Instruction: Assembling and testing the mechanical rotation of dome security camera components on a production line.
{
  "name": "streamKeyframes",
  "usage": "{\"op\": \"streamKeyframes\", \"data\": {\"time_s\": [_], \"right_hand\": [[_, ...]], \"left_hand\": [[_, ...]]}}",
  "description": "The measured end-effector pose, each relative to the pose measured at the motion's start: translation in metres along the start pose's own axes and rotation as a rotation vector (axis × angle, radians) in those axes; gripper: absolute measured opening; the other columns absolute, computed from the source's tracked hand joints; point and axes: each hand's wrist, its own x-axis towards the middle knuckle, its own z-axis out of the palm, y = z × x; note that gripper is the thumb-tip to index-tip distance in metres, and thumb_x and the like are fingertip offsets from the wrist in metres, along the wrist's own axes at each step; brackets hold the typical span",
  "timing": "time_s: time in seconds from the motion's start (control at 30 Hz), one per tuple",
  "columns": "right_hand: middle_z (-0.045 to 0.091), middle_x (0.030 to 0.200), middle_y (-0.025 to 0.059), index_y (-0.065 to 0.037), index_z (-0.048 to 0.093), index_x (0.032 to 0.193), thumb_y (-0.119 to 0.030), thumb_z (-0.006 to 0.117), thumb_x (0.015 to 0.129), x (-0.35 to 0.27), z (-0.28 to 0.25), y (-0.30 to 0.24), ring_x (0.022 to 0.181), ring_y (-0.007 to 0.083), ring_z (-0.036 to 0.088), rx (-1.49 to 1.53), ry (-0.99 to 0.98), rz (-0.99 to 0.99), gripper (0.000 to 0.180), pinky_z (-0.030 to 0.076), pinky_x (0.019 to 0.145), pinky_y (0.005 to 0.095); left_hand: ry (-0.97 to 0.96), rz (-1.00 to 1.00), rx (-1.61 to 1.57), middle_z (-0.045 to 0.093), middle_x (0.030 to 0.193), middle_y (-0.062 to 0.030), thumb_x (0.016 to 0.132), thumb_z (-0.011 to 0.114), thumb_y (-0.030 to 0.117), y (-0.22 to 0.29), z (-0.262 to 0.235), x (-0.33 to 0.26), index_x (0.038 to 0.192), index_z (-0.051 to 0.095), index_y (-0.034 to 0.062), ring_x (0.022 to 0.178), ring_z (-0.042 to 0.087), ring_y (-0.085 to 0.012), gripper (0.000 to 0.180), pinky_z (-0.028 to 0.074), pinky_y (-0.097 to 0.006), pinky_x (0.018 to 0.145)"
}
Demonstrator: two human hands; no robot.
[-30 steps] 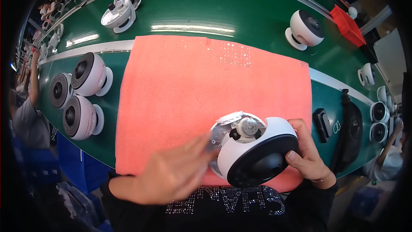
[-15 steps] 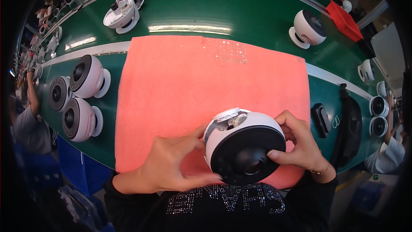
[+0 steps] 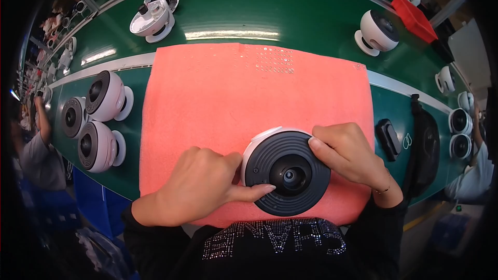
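Above the pink foam mat [image 3: 207, 93], near my body, is a ball-shaped projector [image 3: 311, 176] with a white shell, a black ringed face and a lens in its middle. My left hand [image 3: 199, 189] grips its left side, the thumb lying across the black face and the fingers curled against the shell. At the upper right rim, my right hand [image 3: 347, 155] holds it with the thumb on the black face and the fingers bent behind. The face is turned up toward me. Its underside and the fingertips behind the shell are hidden.
Several like projectors [image 3: 97, 146] stand on stands at the left. An opened one [image 3: 150, 21] sits at the back left, another [image 3: 378, 31] at the back right. Small clear dots [image 3: 275, 59] lie on the mat's far edge. A black pouch [image 3: 423, 148] and a black case [image 3: 388, 139] are at the right.
The projector has tipped so its black face points more upward, and the opening in the shell's top no longer shows. My right hand has shifted to the upper rim; the left thumb lies further over the face.
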Motion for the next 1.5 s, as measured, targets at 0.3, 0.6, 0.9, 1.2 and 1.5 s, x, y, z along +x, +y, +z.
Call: {"op": "streamKeyframes", "data": {"time_s": [0.3, 0.6, 0.9, 1.2, 1.5], "right_hand": [[0.055, 0.078, 0.0098, -0.005, 0.057, 0.078, -0.037, 0.064, 0.074, 0.004, 0.003, -0.016, 0.064, 0.0255, 0.054, -0.307, 0.212, -0.214, 0.033, 0.041, 0.057, 0.0365], [0.054, 0.111, 0.0069, -0.009, 0.055, 0.117, -0.017, 0.062, 0.076, 0.0, -0.007, -0.048, 0.102, 0.0217, 0.048, -0.167, -0.172, -0.516, 0.042, 0.034, 0.081, 0.0384], [0.044, 0.124, 0.0091, -0.009, 0.048, 0.123, -0.036, 0.068, 0.07, 0.009, 0.022, -0.048, 0.108, 0.025, 0.043, -0.357, -0.054, -0.516, 0.062, 0.034, 0.083, 0.0384], [0.058, 0.107, 0.0174, 0.002, 0.039, 0.121, -0.032, 0.055, 0.087, 0.012, 0.036, -0.018, 0.101, 0.0251, 0.058, 0.623, -0.128, 0.197, 0.051, 0.044, 0.086, 0.0344], [0.056, 0.09, 0.02, 0.0, 0.034, 0.097, -0.043, 0.083, 0.054, 0.054, 0.025, -0.042, 0.086, 0.0315, 0.062, 0.356, 0.262, -0.144, 0.079, 0.049, 0.075, 0.0361]], "left_hand": [[-0.05, -0.02, -0.028, 0.055, 0.049, -0.0096, 0.066, 0.071, 0.043, -0.007, -0.009, 0.001, 0.059, 0.056, -0.0005, 0.045, 0.057, -0.0254, 0.047, 0.044, -0.031, 0.045], [0.02, 0.05, -0.023, 0.046, 0.04, -0.0121, 0.072, 0.066, 0.046, -0.01, -0.009, -0.007, 0.06, 0.058, -0.0001, 0.039, 0.051, -0.0287, 0.049, 0.043, -0.035, 0.042], [0.009, 0.031, 0.083, 0.053, 0.047, -0.0101, 0.067, 0.07, 0.041, -0.017, -0.015, -0.006, 0.057, 0.057, 0.0006, 0.041, 0.054, -0.027, 0.043, 0.043, -0.031, 0.044], [-0.129, -0.132, -0.779, 0.065, 0.075, -0.0171, 0.072, 0.068, 0.038, -0.045, 0.016, 0.003, 0.095, 0.062, -0.0042, 0.072, 0.066, -0.0221, 0.048, 0.051, -0.031, 0.064], [0.389, 0.155, -0.542, 0.062, 0.101, -0.0182, 0.06, 0.078, 0.021, -0.025, -0.012, 0.001, 0.128, 0.039, -0.0043, 0.09, 0.063, -0.0257, 0.082, 0.053, -0.035, 0.076]]}}
